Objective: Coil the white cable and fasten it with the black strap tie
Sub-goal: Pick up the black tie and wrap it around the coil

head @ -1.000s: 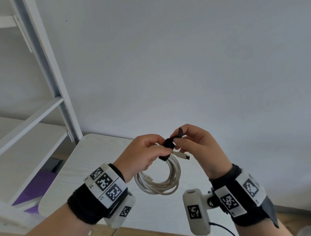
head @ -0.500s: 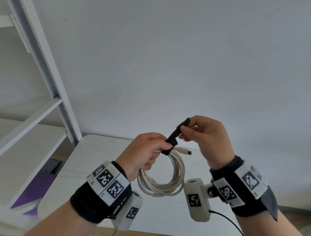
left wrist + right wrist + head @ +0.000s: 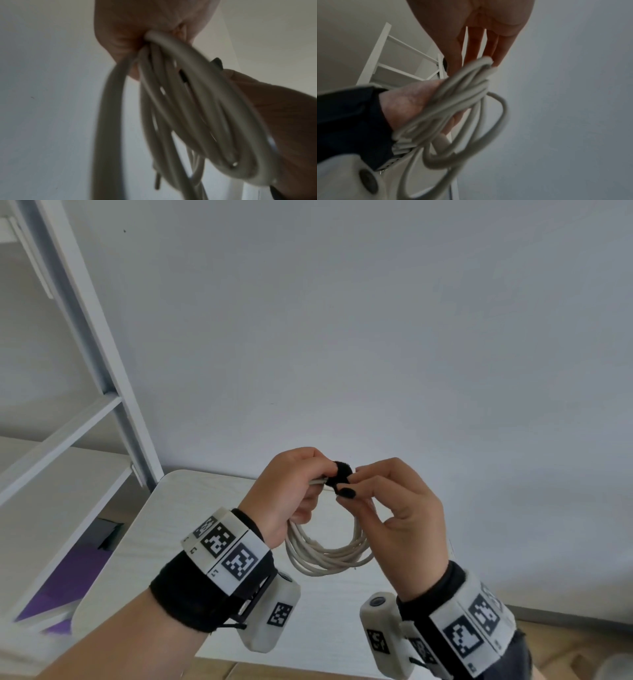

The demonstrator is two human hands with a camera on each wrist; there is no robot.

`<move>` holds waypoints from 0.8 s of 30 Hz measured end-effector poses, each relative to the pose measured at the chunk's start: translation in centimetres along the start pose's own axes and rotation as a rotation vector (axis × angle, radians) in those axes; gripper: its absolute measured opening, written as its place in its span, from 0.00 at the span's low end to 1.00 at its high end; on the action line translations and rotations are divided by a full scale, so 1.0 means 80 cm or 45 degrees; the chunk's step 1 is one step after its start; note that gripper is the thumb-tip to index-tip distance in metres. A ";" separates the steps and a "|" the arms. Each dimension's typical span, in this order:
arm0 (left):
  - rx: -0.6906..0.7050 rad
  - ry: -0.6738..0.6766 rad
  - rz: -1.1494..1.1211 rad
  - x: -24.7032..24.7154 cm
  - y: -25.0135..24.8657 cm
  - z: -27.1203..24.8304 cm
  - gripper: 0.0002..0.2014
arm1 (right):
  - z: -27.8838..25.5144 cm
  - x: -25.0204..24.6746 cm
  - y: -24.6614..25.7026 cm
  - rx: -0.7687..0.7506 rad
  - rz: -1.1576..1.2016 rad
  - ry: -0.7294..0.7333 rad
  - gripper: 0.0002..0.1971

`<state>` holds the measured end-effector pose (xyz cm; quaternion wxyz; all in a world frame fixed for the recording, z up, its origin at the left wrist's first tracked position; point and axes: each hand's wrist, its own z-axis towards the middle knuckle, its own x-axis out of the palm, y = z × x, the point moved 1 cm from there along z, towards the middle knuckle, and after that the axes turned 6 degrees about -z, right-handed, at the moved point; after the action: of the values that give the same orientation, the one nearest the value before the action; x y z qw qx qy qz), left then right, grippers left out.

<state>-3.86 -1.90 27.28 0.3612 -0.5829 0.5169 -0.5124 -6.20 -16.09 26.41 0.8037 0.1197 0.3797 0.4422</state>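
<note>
The white cable (image 3: 325, 556) hangs as a coil of several loops above the table. My left hand (image 3: 301, 481) grips the top of the coil in its curled fingers. The black strap tie (image 3: 340, 472) is wrapped round the bundle just right of the left thumb. My right hand (image 3: 356, 491) pinches the strap's free end between thumb and forefinger, under the bundle. In the left wrist view the cable (image 3: 188, 108) drops from my left hand (image 3: 145, 20), blurred. The right wrist view shows the loops of cable (image 3: 462, 101) over my left hand (image 3: 412, 102), below my right hand's fingers (image 3: 479, 40).
A white table (image 3: 178, 525) with a rounded corner lies under the hands, against a plain grey wall. A white shelf frame (image 3: 85, 320) stands at the left, with a purple item (image 3: 78, 573) low inside it.
The strap's free end, earlier pulled up and to the right, is now wound down round the bundle. My right hand has come in close to the left; both hands rose slightly.
</note>
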 end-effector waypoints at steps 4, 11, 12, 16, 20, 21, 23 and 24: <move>-0.036 0.030 0.001 0.001 0.000 0.000 0.15 | -0.004 0.009 -0.006 -0.088 -0.071 -0.055 0.04; -0.097 0.054 -0.046 0.002 0.005 0.002 0.14 | -0.012 0.016 -0.021 -0.181 -0.202 -0.090 0.02; -0.105 0.050 -0.061 0.002 0.006 0.002 0.14 | -0.012 0.017 -0.024 -0.194 -0.222 -0.082 0.02; -0.131 0.031 -0.092 0.001 0.006 0.003 0.14 | -0.015 0.017 -0.030 -0.245 -0.259 0.021 0.07; -0.137 0.025 -0.053 0.002 0.008 0.004 0.15 | -0.015 0.017 -0.029 -0.207 -0.227 0.014 0.07; -0.142 0.028 -0.040 0.003 0.009 0.004 0.15 | -0.014 0.018 -0.029 -0.199 -0.227 -0.005 0.04; -0.155 0.034 -0.020 0.006 0.011 0.003 0.16 | -0.011 0.018 -0.030 -0.184 -0.230 -0.031 0.06; -0.164 0.037 -0.014 0.007 0.012 0.002 0.16 | -0.009 0.018 -0.031 -0.174 -0.228 -0.029 0.09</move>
<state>-3.93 -2.67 26.45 0.3125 -0.6003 0.5508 -0.4885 -4.74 -16.47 23.86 0.8506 0.0351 0.3487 0.3920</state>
